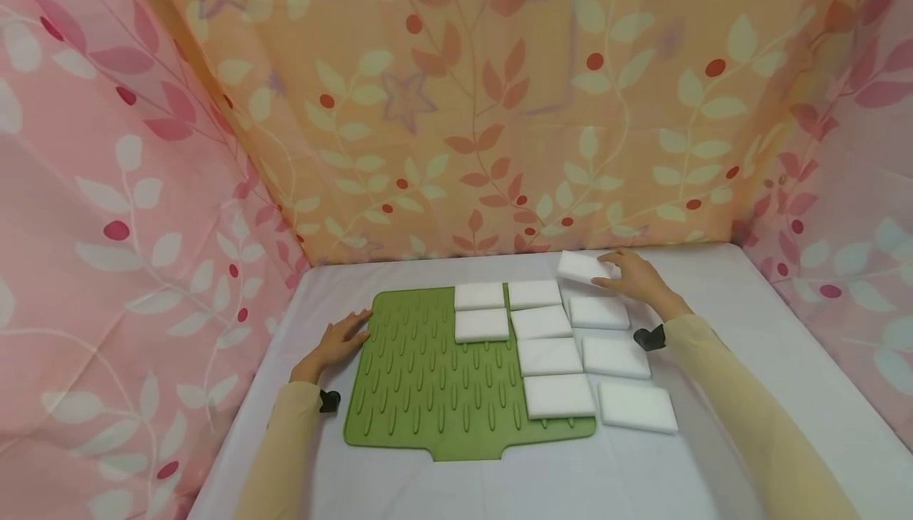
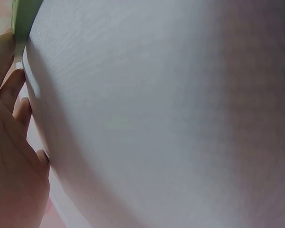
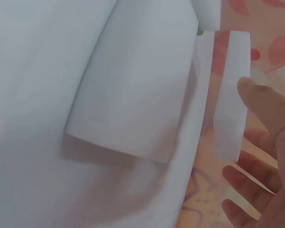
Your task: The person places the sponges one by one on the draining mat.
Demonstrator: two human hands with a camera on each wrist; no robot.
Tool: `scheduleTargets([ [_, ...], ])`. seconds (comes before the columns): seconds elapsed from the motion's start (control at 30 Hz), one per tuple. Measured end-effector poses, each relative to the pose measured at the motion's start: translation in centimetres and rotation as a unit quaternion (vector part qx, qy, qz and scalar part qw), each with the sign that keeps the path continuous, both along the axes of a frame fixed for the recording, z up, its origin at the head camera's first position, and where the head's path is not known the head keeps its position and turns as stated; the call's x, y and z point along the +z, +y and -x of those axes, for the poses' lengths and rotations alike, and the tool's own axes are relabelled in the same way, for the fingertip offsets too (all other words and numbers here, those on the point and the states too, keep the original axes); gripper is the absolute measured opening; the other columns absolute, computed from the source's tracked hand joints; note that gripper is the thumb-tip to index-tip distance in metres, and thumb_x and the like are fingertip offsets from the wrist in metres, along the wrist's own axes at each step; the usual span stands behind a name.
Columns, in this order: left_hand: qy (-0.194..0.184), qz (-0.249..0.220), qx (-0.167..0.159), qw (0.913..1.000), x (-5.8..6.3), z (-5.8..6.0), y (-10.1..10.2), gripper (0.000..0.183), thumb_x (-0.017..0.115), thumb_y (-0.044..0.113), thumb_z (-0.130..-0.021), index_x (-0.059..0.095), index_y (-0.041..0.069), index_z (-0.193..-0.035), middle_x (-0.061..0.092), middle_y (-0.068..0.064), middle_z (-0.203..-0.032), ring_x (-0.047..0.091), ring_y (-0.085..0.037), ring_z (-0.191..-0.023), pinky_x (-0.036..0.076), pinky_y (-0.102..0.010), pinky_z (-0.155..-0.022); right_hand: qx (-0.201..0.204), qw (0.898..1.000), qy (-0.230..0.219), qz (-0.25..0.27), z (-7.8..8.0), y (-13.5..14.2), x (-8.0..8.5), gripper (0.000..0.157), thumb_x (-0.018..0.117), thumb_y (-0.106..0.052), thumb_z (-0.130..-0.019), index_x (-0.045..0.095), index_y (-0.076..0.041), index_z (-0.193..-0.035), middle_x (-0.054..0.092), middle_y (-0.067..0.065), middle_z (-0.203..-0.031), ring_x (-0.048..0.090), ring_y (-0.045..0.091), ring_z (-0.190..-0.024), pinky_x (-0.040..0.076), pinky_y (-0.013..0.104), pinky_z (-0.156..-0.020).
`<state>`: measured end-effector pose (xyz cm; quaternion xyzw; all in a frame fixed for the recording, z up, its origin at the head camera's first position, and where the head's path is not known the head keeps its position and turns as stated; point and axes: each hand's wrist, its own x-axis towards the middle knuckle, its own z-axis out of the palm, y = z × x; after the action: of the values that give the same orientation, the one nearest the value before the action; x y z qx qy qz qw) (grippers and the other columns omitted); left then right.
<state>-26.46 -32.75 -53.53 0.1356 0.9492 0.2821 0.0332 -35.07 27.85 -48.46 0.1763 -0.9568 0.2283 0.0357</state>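
A green mat (image 1: pixel 428 393) with raised oval ridges lies on the table, its narrow tab facing the person. My left hand (image 1: pixel 338 346) rests at the mat's left edge, fingers extended and touching it. At the back right, my right hand (image 1: pixel 635 276) pinches a white sponge block (image 1: pixel 581 268) between thumb and fingers. In the right wrist view this block (image 3: pixel 232 99) is tilted on edge, raised off the table. Several like white sponges (image 1: pixel 549 356) lie flat in rows over the mat's right part. Three more (image 1: pixel 616 357) form a column on the table beside it.
A white cloth (image 1: pixel 642 472) covers the table. Orange patterned fabric (image 1: pixel 456 108) hangs behind it, and pink fabric walls (image 1: pixel 107 266) stand at the left and right. A small black wrist device (image 1: pixel 330 402) sits by the left cuff, another (image 1: pixel 649 338) by the right.
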Motion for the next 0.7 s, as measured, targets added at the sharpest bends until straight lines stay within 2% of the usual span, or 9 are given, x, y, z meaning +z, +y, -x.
scheduleTargets([
  [0.3, -0.003, 0.001, 0.006, 1.0, -0.2, -0.1, 0.0, 0.051, 0.049, 0.023, -0.096, 0.036, 0.006, -0.143, 0.033, -0.018, -0.146, 0.021, -0.042, -0.137, 0.001, -0.067, -0.105, 0.023, 0.999, 0.021, 0.021, -0.8, -1.5, 1.2, 0.063, 0.07, -0.041, -0.08, 0.055, 0.0, -0.125, 0.046, 0.024, -0.13, 0.045, 0.046, -0.116, 0.037, 0.06, -0.094],
  [0.7, -0.014, -0.006, 0.005, 0.9999, 0.0, 0.0, 0.0, 0.052, 0.05, 0.024, -0.096, 0.035, 0.008, -0.143, 0.032, -0.016, -0.147, 0.02, -0.041, -0.138, 0.0, -0.066, -0.106, 0.056, 0.996, 0.068, 0.015, -2.4, -4.1, 2.7, 0.06, 0.072, -0.041, -0.078, 0.059, -0.003, -0.122, 0.049, 0.025, -0.129, 0.048, 0.042, -0.115, 0.041, 0.057, -0.09],
])
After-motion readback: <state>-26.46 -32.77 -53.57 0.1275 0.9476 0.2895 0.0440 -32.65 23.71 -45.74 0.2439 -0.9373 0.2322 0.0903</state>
